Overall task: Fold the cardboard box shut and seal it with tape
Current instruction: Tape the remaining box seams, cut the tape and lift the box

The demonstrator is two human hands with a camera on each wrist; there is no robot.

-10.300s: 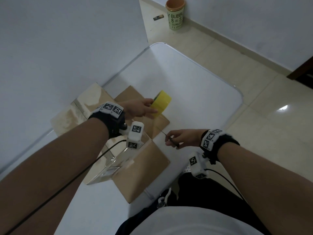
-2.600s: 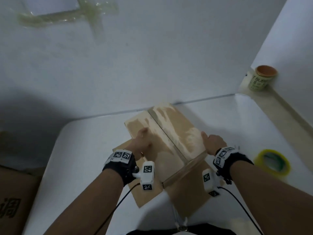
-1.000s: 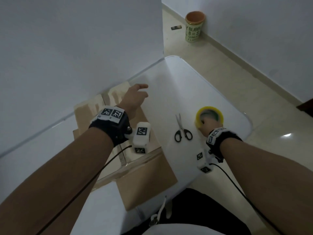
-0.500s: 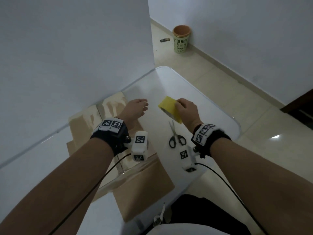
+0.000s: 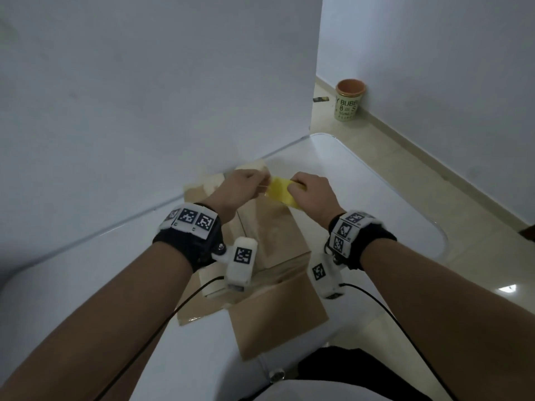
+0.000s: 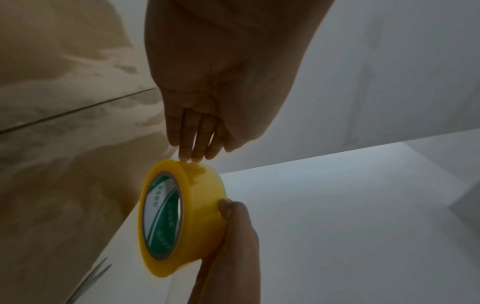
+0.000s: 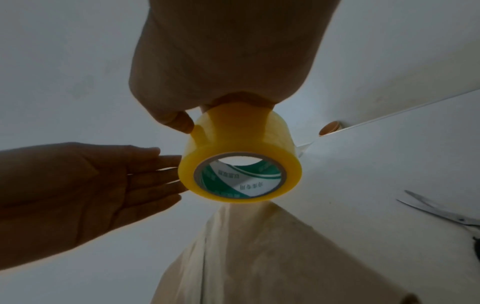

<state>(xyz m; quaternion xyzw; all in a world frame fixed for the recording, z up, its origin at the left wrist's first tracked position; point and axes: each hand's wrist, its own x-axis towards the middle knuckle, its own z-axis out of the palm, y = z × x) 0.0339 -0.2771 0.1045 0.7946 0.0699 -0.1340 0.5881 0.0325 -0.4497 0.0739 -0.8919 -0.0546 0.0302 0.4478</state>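
Above far end of cardboard box (image 5: pixel 269 227), over seam: yellow tape roll (image 5: pixel 282 192) held mid-air betw. both hands. Right hand (image 5: pixel 311 195) closes grip round roll, thumb (image 7: pixel 179 121) on outer face, other fingers behind & mostly hidden. Left hand (image 5: pixel 240 188) w/ fingers straight, close together, tips (image 6: pixel 193 154) touching roll's outer face; prob. feeling for loose tape end (judgement), nothing pinched yet. Box lies on white tabletop (image 5: pixel 362 198), top flaps folded down, glossy strip already along centre seam; near flap toward body appears unsealed.

Risks (judged, not seen):
- Clear-yellow tape, dim light: end hard to find; nail may split film into a sliver instead of lifting full width.
- Pulled strip may fold back & stick to itself or to fingers, since no hand is pressing on box.
- Box unrestrained: tug on stuck tape may drag or lift it, strip lands off seam.
- Box overhangs tabletop edge near body; push toward body may tip it off.
- Scissors (image 7: pixel 439 211) lie beside box on right; reach across w/ strip hanging could snag.

Surroundings: smooth white tabletop w/ rounded corners, set against plain white wall (image 5: pixel 144 96); beige tiled floor (image 5: pixel 434 175) on right; printed cup w/ orange rim (image 5: pixel 348 101) on floor by wall corner. Light low throughout.
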